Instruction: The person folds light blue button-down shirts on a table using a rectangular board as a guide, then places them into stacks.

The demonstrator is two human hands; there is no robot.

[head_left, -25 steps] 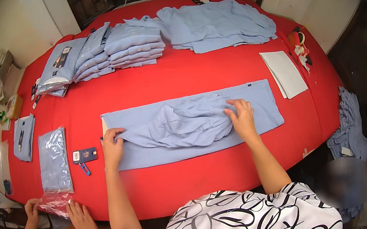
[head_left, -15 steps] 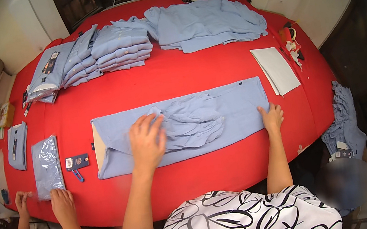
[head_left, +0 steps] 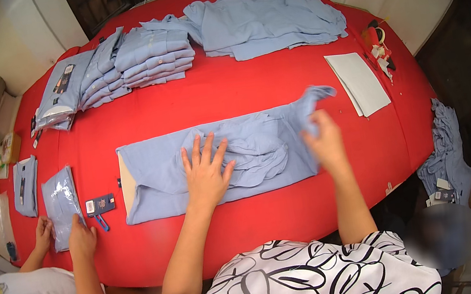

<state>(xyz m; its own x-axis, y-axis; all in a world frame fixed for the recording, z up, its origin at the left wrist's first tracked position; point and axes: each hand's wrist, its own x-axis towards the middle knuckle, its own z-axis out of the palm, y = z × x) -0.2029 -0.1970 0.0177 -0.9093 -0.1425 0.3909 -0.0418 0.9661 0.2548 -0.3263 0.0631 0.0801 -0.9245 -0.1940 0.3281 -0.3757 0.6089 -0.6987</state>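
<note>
A light-blue shirt point(head_left: 156, 186) lies folded lengthwise into a long strip in front of me, with a loosely bunched layer on its middle. A cream board point(head_left: 129, 190) shows at its left end. My left hand point(head_left: 207, 172) rests on the bunched cloth, fingers spread and flat. At the strip's right end, my right hand point(head_left: 326, 141), slightly blurred, grips the shirt's end, which is raised off the table and bent over toward the left. Some of the right fingers are hidden.
On the red-covered table point(head_left: 260, 228) stand shirt stacks point(head_left: 154, 52) and a loose shirt pile point(head_left: 272, 23). White sheets point(head_left: 358, 83) lie right; a tag point(head_left: 100, 204) and blue clip point(head_left: 101, 222) lie left. A co-worker's hands point(head_left: 81, 234) hold a bagged shirt point(head_left: 61, 203).
My right hand has taken hold of the shirt's right end and lifted it leftward. My left hand has flattened onto the cloth, slightly to the right. The co-worker's hands now grip the bagged shirt.
</note>
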